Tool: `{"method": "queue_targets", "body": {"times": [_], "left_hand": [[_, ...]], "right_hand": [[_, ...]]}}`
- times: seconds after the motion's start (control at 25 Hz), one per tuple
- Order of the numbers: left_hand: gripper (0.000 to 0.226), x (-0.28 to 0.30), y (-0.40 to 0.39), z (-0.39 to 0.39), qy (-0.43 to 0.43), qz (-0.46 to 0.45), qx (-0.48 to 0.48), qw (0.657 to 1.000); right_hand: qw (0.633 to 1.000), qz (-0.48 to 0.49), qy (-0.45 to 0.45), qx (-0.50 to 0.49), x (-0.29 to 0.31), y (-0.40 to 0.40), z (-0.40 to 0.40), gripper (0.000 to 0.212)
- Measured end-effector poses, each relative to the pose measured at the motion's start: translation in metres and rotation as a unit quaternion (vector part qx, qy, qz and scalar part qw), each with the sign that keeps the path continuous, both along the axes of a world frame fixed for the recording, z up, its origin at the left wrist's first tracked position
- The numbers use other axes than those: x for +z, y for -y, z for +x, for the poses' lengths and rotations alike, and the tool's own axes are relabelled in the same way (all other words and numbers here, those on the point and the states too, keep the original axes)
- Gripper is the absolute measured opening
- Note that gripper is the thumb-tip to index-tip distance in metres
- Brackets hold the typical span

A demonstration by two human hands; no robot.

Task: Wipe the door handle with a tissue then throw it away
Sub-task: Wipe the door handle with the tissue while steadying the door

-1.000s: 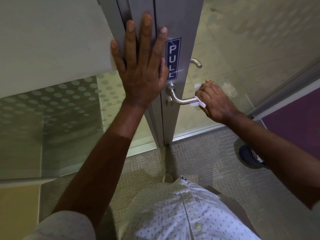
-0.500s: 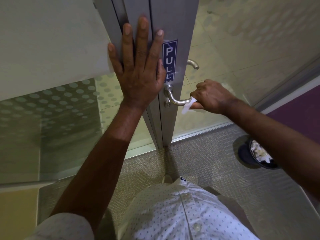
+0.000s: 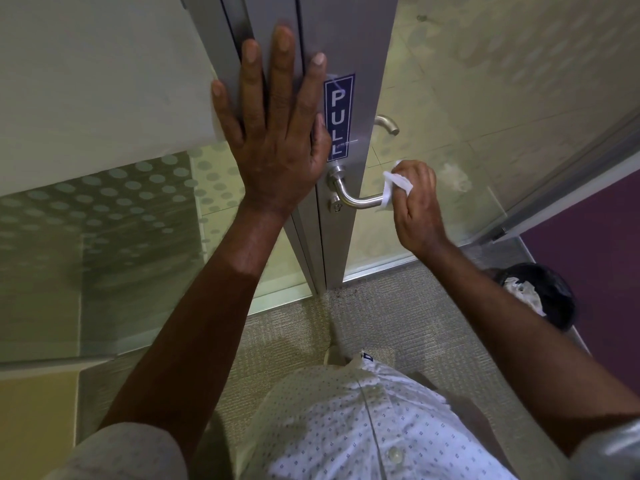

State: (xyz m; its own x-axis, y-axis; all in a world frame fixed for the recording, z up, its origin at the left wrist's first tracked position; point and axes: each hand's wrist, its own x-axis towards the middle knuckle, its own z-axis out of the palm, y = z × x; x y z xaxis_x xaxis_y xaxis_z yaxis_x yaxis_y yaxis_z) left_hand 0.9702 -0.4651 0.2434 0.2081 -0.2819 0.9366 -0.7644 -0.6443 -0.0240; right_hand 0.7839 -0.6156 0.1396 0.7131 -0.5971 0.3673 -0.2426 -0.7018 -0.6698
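Note:
A brushed-metal lever door handle sticks out to the right from the grey door frame, below a blue PULL sticker. My right hand is closed on a white tissue wrapped over the free end of the handle. My left hand lies flat with fingers spread against the door frame, just left of the sticker. A black-lined bin with crumpled white paper in it stands on the floor at the right.
Frosted glass panels with a dot pattern flank the door. A second handle shows through the glass on the far side. A purple wall rises behind the bin. Beige carpet covers the floor by my feet.
My right hand has turned on the handle's end, bringing the tissue from under the lever to over its top. My left hand stays pressed on the frame. More of the bin shows.

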Motion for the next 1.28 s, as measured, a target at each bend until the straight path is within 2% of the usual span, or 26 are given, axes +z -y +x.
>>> {"method": "queue_targets", "body": {"times": [0.12, 0.24, 0.56, 0.6, 0.72, 0.76, 0.84, 0.96, 1.16, 1.28], "left_hand": [[0.054, 0.001, 0.0, -0.001, 0.01, 0.007, 0.005, 1.0], [0.053, 0.0, 0.0, -0.001, 0.02, 0.007, 0.022, 1.0], [0.057, -0.002, -0.001, -0.002, 0.029, 0.01, 0.033, 0.999], [0.057, -0.002, -0.001, -0.002, 0.028, 0.009, 0.033, 0.999], [0.054, -0.002, 0.0, -0.002, 0.029, 0.008, 0.029, 0.999], [0.053, -0.002, 0.0, -0.001, 0.029, 0.009, 0.029, 0.999], [0.053, -0.003, 0.0, 0.0, 0.027, 0.009, 0.028, 0.999], [0.054, -0.004, 0.001, 0.0, 0.025, 0.007, 0.027, 0.999], [0.057, -0.004, 0.001, -0.001, 0.031, 0.002, 0.033, 0.999], [0.057, -0.003, 0.001, -0.002, 0.034, 0.002, 0.032, 0.999]], "right_hand": [[0.979, 0.185, 0.04, -0.077, 0.012, -0.011, 0.012, 0.028], [0.938, 0.324, 0.039, -0.118, 0.023, -0.009, 0.019, 0.015], [0.854, 0.499, 0.033, -0.144, 0.052, 0.008, 0.026, 0.031], [0.832, 0.531, 0.057, -0.152, 0.054, 0.007, 0.026, 0.029], [0.719, 0.643, 0.196, -0.177, 0.054, -0.01, 0.031, 0.018], [0.709, 0.639, 0.228, -0.194, 0.05, -0.018, 0.034, 0.014], [0.755, 0.57, 0.235, -0.224, 0.044, -0.031, 0.038, 0.013], [0.831, 0.487, 0.161, -0.214, 0.045, -0.028, 0.036, 0.01], [0.876, 0.468, -0.01, -0.12, 0.057, 0.008, 0.022, 0.02], [0.883, 0.45, -0.102, -0.091, 0.056, 0.021, 0.018, 0.042]]}}
